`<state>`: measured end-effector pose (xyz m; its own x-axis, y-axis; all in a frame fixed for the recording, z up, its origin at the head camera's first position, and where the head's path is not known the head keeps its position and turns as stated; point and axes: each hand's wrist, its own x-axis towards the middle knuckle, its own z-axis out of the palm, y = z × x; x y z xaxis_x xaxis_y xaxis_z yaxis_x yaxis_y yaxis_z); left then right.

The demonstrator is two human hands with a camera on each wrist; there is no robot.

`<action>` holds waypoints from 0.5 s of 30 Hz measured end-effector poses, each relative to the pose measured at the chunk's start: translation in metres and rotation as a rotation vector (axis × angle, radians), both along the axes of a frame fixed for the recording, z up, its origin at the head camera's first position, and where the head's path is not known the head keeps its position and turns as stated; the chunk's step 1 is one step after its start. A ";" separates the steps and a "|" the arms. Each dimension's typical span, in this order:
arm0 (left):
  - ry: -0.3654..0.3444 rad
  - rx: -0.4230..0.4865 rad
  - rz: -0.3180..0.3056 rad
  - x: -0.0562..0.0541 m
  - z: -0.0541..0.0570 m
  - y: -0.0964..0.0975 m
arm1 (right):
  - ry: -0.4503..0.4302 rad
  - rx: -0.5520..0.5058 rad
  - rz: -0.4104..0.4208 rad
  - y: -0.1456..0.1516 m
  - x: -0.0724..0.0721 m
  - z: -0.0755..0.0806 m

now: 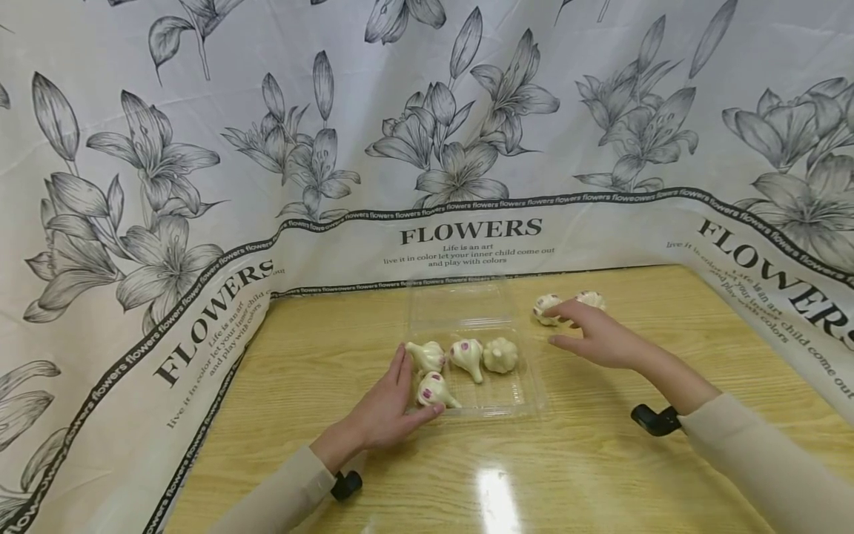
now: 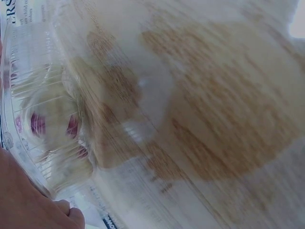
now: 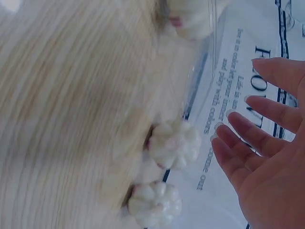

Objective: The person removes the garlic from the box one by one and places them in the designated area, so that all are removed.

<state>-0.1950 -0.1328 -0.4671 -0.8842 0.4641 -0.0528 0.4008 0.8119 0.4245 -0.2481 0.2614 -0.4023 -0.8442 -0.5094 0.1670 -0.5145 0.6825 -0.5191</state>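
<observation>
Several pale garlic bulbs (image 1: 466,354) with purple marks lie in a clear plastic clamshell box (image 1: 510,397) on the table. My left hand (image 1: 383,408) rests against the box's front left corner, fingers straight along its left side and thumb along the front edge. In the left wrist view, bulbs (image 2: 52,121) show through the clear wall. Right of the box, two more garlic bulbs (image 1: 545,308) (image 1: 591,300) sit side by side on the wood. My right hand (image 1: 597,337) hovers beside them with spread, relaxed fingers, holding nothing; the right wrist view shows a gap between fingertips and bulbs (image 3: 175,144).
The box's clear lid (image 1: 460,305) lies folded back behind it. A white curtain (image 1: 467,245) printed with flowers and lettering hangs along the back and sides of the wooden table (image 1: 320,371). Each wrist wears a black camera mount (image 1: 657,420).
</observation>
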 end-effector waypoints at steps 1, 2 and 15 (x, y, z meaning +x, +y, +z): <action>0.000 0.002 0.000 0.000 0.000 0.000 | 0.010 -0.005 0.014 -0.004 0.001 -0.001; 0.000 0.004 0.000 0.000 0.001 0.000 | 0.015 -0.013 0.027 -0.007 0.001 -0.002; -0.005 0.021 -0.003 0.000 -0.001 0.000 | 0.055 -0.033 0.085 -0.046 0.001 -0.020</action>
<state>-0.1955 -0.1325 -0.4677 -0.8823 0.4683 -0.0478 0.4013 0.8015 0.4434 -0.2474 0.2155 -0.4225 -0.7875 -0.5721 0.2295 -0.5979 0.6186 -0.5098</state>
